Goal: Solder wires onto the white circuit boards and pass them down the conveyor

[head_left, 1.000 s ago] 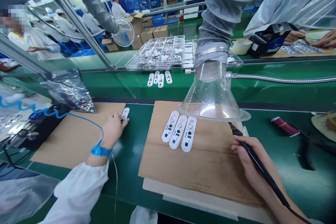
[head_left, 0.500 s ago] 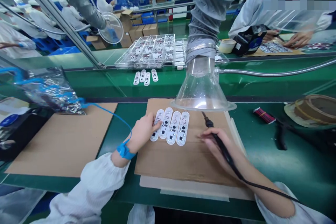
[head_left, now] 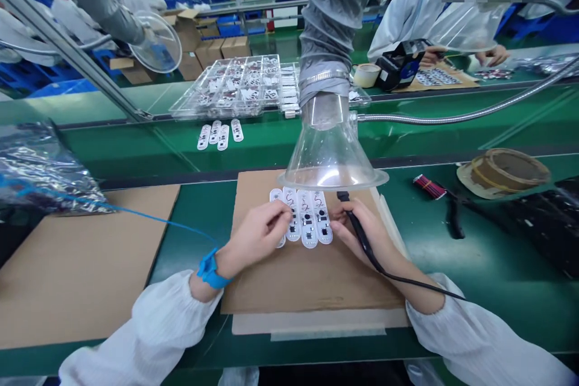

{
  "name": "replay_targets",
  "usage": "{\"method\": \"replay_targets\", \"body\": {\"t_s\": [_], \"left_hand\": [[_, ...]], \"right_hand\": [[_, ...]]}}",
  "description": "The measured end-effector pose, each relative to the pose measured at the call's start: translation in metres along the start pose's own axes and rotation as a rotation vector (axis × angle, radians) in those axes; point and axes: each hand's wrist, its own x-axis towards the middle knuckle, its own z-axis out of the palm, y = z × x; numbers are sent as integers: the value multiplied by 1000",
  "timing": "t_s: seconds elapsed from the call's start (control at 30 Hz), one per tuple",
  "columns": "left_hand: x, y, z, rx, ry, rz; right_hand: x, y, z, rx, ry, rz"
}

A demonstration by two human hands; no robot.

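Several white oblong circuit boards point(head_left: 308, 223) lie side by side on a brown cardboard sheet point(head_left: 307, 283). My left hand point(head_left: 257, 236) is on the left of the row, its fingertips pinching the leftmost board point(head_left: 277, 195) and hiding part of it. A blue wrist strap point(head_left: 208, 271) circles my left wrist. My right hand point(head_left: 366, 235) is shut on a black soldering iron point(head_left: 355, 226), whose tip is just above the right end of the row. Its fine point is hidden from this angle.
A clear fume funnel point(head_left: 330, 157) hangs just above the boards. Left stand a second cardboard sheet point(head_left: 85, 259) and a foil bag point(head_left: 40, 169). Right lie red wires point(head_left: 429, 187) and a cutter point(head_left: 455, 217). A co-worker point(head_left: 407, 18) works beyond a tray of boards point(head_left: 226, 87).
My left hand has moved from the left cardboard onto the row, where the board it held now lies. My right hand has brought the iron in beside the boards.
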Motion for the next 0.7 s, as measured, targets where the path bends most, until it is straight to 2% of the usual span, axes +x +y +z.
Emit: {"method": "replay_targets", "body": {"t_s": [0.07,0.17,0.23,0.3,0.33,0.4,0.5,0.57,0.7], "left_hand": [[6,7,12,3,-103,82],[15,14,27,-11,-182,152],[18,15,29,-25,-229,113],[17,10,23,-24,-253,11],[16,6,18,-22,-239,-39],[13,-5,6,-15,-141,-83],[10,-27,-9,-8,91,-21],[10,-41,-13,-3,197,12],[11,-61,-10,-35,234,-38]], "right_hand": [[1,-13,0,-26,-4,-43],[2,-26,-1,-46,-9,-53],[2,-27,-3,-48,9,-44],[1,-23,-8,-60,41,-27],[1,-20,-11,-67,63,-9],[0,-15,-18,-64,98,36],[-2,-11,-25,-26,86,100],[-5,-8,-28,0,112,148],[-10,3,-29,113,238,249]]}}
